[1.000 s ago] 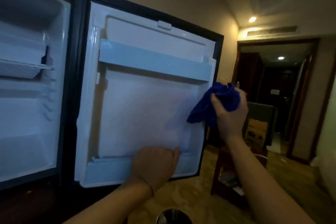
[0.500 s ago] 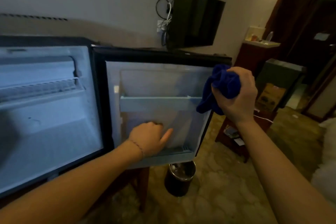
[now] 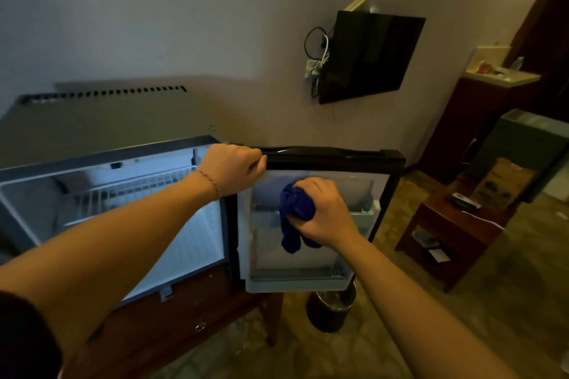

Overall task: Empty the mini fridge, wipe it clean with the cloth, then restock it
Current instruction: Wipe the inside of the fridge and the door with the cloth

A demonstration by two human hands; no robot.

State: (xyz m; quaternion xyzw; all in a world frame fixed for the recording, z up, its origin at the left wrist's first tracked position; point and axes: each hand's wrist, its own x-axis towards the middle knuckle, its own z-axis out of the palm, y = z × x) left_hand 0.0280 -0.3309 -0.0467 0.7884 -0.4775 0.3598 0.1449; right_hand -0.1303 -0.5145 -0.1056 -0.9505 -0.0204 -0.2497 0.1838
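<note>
The mini fridge stands open on a wooden cabinet, its lit inside showing a wire shelf and no items. Its door is swung out to the right, white inner side facing me. My left hand grips the top edge of the door near the hinge side. My right hand holds a bunched blue cloth against the upper part of the door's inner panel, by the upper door shelf. A tail of cloth hangs down below the hand.
A dark metal bin stands on the floor under the door. A low wooden side table with small items is at the right. A wall TV hangs above, with a cardboard box and dark cabinet beyond.
My view has risen above the fridge. My left hand went from the lower door shelf up to the door's top edge. My right hand brought the cloth from the door's right edge onto its inner panel.
</note>
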